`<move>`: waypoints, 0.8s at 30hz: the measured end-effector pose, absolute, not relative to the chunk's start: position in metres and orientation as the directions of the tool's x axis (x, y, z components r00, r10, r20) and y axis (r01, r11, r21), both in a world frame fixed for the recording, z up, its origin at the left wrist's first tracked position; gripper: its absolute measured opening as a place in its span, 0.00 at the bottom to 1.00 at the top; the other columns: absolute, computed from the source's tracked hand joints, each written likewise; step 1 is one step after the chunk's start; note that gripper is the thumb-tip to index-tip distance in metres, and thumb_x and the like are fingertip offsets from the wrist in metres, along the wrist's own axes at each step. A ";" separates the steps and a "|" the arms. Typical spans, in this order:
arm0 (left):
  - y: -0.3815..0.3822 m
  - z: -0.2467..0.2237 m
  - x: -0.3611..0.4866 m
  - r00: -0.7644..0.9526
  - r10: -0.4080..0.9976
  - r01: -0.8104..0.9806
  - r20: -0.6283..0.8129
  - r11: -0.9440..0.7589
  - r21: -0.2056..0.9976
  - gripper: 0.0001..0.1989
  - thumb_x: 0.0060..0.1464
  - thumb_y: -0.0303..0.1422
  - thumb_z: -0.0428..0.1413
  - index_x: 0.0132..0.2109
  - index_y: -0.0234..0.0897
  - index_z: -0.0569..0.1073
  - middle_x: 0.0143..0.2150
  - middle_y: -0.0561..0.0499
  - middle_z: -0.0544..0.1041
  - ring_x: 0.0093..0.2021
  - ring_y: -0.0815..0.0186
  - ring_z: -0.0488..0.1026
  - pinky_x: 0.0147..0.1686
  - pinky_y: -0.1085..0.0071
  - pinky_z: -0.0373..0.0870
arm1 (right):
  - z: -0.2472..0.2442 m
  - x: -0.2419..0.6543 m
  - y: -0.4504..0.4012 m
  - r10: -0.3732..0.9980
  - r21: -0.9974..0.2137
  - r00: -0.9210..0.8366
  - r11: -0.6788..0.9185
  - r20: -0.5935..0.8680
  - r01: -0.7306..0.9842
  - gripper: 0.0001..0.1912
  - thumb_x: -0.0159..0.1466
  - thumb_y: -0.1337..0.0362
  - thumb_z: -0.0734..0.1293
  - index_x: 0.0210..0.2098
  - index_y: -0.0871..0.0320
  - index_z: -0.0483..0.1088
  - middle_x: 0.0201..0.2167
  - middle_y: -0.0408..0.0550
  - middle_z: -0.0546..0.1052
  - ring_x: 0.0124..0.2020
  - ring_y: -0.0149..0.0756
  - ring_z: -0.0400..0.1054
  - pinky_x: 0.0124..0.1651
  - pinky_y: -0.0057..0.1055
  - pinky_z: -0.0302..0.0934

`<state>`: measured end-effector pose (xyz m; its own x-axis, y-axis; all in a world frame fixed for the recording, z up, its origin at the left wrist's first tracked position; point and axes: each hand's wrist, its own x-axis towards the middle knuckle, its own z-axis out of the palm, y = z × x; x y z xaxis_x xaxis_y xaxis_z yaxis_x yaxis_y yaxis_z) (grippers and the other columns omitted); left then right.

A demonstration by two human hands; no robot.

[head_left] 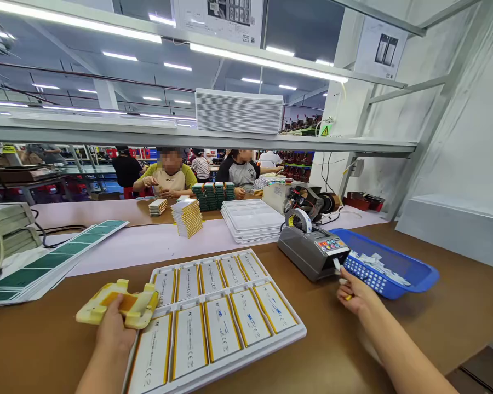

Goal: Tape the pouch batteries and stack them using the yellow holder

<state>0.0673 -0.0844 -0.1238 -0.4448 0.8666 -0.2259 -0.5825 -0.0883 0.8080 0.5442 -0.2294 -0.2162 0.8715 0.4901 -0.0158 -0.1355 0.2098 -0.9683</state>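
The left hand (pixel 113 328) clutches a yellow foam jig (pixel 117 303) at nine o'clock of a white tray (pixel 271 334) of flat batteries (pixel 221 328). At two o'clock, the right hand (pixel 355 293) pinches a white strip (pixel 337 266) at the mouth of a grey tape dispenser (pixel 308 257), just beside a blue basket (pixel 398 279).

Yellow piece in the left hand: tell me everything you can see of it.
The yellow holder is a flat, pale yellow block, foam or plastic by its look, with stubby tabs along its edges and a darker orange patch in the middle. The left hand grips it from below, tilted, at the corner of the white tray. Whether it touches the tray cannot be told.
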 end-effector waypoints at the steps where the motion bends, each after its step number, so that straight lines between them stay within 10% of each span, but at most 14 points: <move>1: -0.086 -0.123 0.068 -0.451 0.861 -0.582 -0.235 -0.084 0.809 0.06 0.47 0.24 0.51 0.34 0.39 0.65 0.28 0.55 0.70 0.22 0.71 0.69 0.19 0.75 0.69 | -0.212 0.539 -0.227 0.456 -0.958 0.890 0.244 -0.021 -0.148 0.21 0.46 0.47 0.67 0.18 0.54 0.53 0.09 0.31 0.50 0.09 0.22 0.39 0.09 0.23 0.40; 6: -0.094 -0.122 0.074 -0.438 0.853 -0.608 -0.284 -0.048 0.792 0.03 0.48 0.27 0.51 0.33 0.36 0.66 0.29 0.52 0.70 0.24 0.69 0.69 0.24 0.70 0.70 | -0.178 0.480 -0.213 0.568 -0.953 0.802 0.302 0.182 0.003 0.20 0.43 0.51 0.70 0.28 0.56 0.62 0.17 0.36 0.60 0.16 0.25 0.52 0.16 0.23 0.47; 10: -0.097 -0.126 0.076 -0.429 0.856 -0.618 -0.288 -0.045 0.785 0.02 0.49 0.29 0.50 0.32 0.34 0.66 0.28 0.50 0.70 0.24 0.67 0.70 0.25 0.67 0.70 | -0.149 0.401 -0.197 0.916 -0.852 0.080 0.331 0.394 0.405 0.13 0.53 0.54 0.63 0.28 0.58 0.65 0.25 0.42 0.65 0.25 0.30 0.58 0.28 0.28 0.56; 16: -0.096 -0.130 0.077 -0.435 0.848 -0.617 -0.302 -0.037 0.786 0.03 0.48 0.30 0.51 0.33 0.36 0.66 0.29 0.51 0.71 0.25 0.67 0.71 0.28 0.66 0.71 | -0.135 0.317 -0.160 0.831 -0.614 -0.516 0.523 0.209 0.592 0.11 0.57 0.56 0.62 0.30 0.58 0.63 0.33 0.45 0.63 0.33 0.32 0.58 0.37 0.30 0.56; 24: -0.090 -0.135 0.077 -0.442 0.830 -0.621 -0.340 -0.009 0.784 0.06 0.47 0.32 0.52 0.34 0.35 0.67 0.29 0.49 0.71 0.26 0.65 0.71 0.27 0.66 0.71 | -0.149 0.271 -0.144 0.813 -0.455 -0.582 0.512 -0.018 0.729 0.28 0.46 0.44 0.67 0.40 0.54 0.65 0.41 0.48 0.64 0.34 0.39 0.63 0.32 0.31 0.55</move>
<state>0.0774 -0.0904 -0.1353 -0.4422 0.8298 -0.3405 -0.6211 -0.0095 0.7836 0.2711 -0.1439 -0.1495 -0.5823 0.8128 -0.0182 0.7289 0.5120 -0.4545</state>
